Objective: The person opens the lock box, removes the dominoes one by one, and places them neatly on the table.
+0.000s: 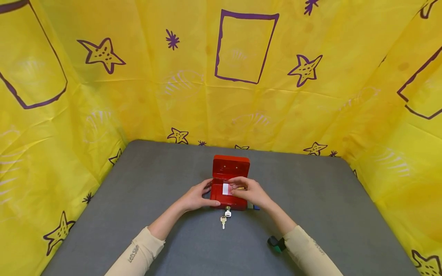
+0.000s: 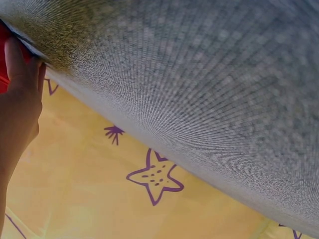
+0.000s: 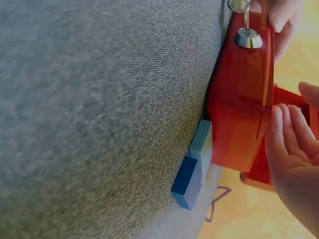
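A red cash box (image 1: pixel 229 203) stands with its lid (image 1: pixel 230 167) raised. My left hand (image 1: pixel 197 197) grips its left side, thumb over the front rim, fingers along the side. Over the open box is my right hand (image 1: pixel 252 191), fingers extended and loosely bent, thumb apart from them. Right at its fingertips lies a small white and pink rectangular piece (image 1: pixel 226 189); a bit of yellow shows behind that hand. One key (image 1: pixel 228 213) sits in the front lock (image 3: pixel 248 38), and a second key (image 1: pixel 223 221) hangs below it.
Beside the box's right side lie a light blue block (image 3: pixel 201 141) and a dark blue block (image 3: pixel 187 182). A black and green object (image 1: pixel 276 244) shows next to the right sleeve. Yellow patterned curtains (image 1: pixel 193 103) enclose the grey table (image 1: pixel 165 165) at the back and sides.
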The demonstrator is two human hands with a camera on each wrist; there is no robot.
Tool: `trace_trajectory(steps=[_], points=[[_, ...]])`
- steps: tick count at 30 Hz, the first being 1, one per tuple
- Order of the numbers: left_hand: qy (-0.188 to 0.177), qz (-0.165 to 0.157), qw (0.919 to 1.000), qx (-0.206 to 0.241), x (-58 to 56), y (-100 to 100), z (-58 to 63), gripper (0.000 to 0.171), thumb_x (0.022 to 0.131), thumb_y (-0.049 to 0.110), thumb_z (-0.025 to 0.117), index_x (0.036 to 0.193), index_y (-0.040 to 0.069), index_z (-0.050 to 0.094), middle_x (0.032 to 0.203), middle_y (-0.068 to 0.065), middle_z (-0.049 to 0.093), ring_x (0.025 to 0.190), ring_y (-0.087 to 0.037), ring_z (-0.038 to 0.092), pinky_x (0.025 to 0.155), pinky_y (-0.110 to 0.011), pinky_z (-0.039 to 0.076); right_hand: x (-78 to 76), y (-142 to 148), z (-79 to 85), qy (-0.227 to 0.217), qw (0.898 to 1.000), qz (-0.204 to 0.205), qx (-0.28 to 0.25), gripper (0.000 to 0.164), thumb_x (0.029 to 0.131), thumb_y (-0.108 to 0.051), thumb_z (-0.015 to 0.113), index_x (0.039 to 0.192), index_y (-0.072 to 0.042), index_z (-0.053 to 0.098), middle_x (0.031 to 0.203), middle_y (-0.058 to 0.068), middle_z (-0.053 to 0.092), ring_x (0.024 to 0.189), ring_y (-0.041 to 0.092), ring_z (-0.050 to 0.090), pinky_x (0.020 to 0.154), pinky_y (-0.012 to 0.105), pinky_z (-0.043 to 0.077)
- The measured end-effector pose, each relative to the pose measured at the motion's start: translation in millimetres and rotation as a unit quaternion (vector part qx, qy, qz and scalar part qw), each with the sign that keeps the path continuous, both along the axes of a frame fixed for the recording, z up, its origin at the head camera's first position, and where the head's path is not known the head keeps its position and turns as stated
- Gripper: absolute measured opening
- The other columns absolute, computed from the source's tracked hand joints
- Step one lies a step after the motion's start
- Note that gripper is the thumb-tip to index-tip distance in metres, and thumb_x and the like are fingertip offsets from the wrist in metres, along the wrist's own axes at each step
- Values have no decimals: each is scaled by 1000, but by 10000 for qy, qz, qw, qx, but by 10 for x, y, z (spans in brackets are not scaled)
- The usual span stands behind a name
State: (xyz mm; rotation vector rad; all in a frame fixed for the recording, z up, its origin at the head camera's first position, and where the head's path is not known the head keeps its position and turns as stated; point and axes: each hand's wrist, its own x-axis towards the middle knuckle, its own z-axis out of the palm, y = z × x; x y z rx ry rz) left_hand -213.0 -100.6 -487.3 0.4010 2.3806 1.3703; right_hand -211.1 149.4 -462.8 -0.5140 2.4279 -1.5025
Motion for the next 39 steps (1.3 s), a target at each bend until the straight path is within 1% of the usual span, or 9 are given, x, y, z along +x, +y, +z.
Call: trace_trajectory(steps=[4, 7, 11, 14, 19, 24, 30, 39], points=[[-10, -1, 10000, 28, -1, -3, -1, 95, 76, 37, 83, 151, 9, 32, 152, -14, 38, 135, -32, 44, 103, -47, 43, -20, -46, -10, 184, 9998, 65, 94, 36, 90, -16, 70, 124, -8, 64, 112, 11, 69, 101, 27, 64, 80, 35, 57], [3, -28, 10000, 31, -1, -7, -2, 94, 77, 36, 82, 151, 8, 32, 152, -15, 37, 135, -32, 43, 103, -48, 42, -34, -75, -33, 266, 9993, 82, 239, 36, 90, -16, 70, 124, -7, 64, 110, 9, 69, 100, 25, 65, 83, 36, 56], [55, -68, 10000, 48, 1, -14, -4, 94, 77, 36, 82, 150, 6, 32, 152, -17, 37, 134, -33, 44, 104, -48, 42, -49, -116, -64, 400, 9983, 134, 412, 34, 90, -13, 69, 123, -6, 64, 111, 8, 69, 98, 21, 65, 86, 36, 55], [70, -54, 9999, 50, 2, -16, -7, 94, 77, 37, 82, 150, 5, 32, 151, -17, 38, 134, -33, 44, 104, -48, 42, -60, -141, -86, 574, 9970, 177, 493, 33, 90, -11, 69, 122, -5, 65, 111, 9, 68, 97, 20, 65, 87, 37, 55], [41, -37, 10000, 46, 0, -18, -18, 94, 77, 37, 82, 150, 6, 32, 152, -16, 38, 134, -32, 44, 104, -47, 42, -82, -173, -125, 780, 9952, 200, 556, 32, 88, -9, 70, 120, -4, 65, 110, 10, 68, 95, 22, 65, 87, 37, 55], [101, -60, 9999, 48, 1, -23, -13, 94, 77, 37, 82, 149, 5, 33, 151, -17, 38, 133, -33, 45, 103, -48, 43, -95, -203, -155, 941, 9937, 209, 571, 30, 88, -6, 70, 118, -2, 66, 109, 11, 69, 94, 22, 65, 86, 38, 55], [119, -49, 9999, 50, 5, -25, -3, 93, 77, 37, 82, 149, 5, 33, 151, -17, 39, 133, -33, 46, 104, -48, 42, -98, -225, -176, 1080, 9918, 235, 645, 30, 87, -4, 70, 117, 0, 66, 107, 12, 69, 92, 22, 66, 86, 38, 55], [171, -35, 9998, 68, 12, -26, 17, 92, 77, 34, 82, 149, 5, 34, 150, -17, 39, 132, -32, 47, 105, -47, 41, -84, -259, -157, 1178, 9883, 288, 923, 32, 87, -4, 69, 118, 0, 65, 108, 12, 68, 93, 23, 66, 87, 40, 55]])
